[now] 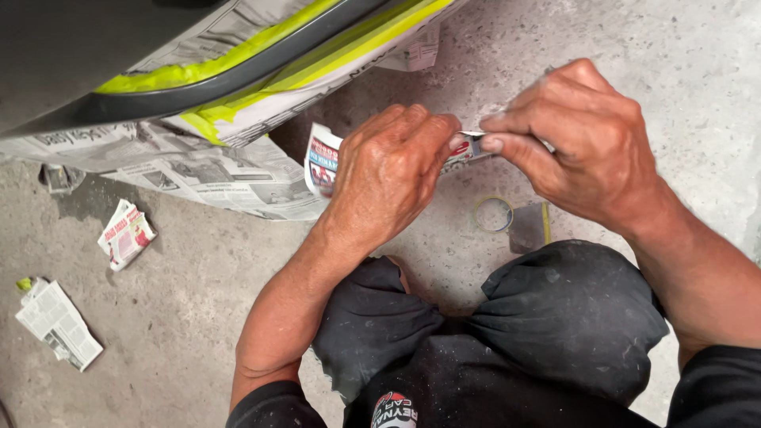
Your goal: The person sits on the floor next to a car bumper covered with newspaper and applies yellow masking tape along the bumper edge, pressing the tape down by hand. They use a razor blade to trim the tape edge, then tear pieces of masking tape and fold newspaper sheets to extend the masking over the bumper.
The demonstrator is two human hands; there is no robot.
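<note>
My left hand (392, 170) and my right hand (583, 139) meet in the middle of the view, both pinching a folded strip of newspaper (323, 161) between fingertips. The paper's printed end sticks out to the left of my left hand, and a small bit shows between the two thumbs. Below the hands, a roll of yellow-green masking tape (493, 214) lies flat on the concrete floor (198, 277). A small grey sheet with a yellow edge (529, 227) lies beside the roll.
A dark car body panel (87, 55) masked with newspaper (206, 170) and yellow-green tape (238, 59) fills the upper left. Crumpled newspaper scraps (125, 234) (57, 321) lie on the floor at left. My knees in dark trousers (571, 317) are below.
</note>
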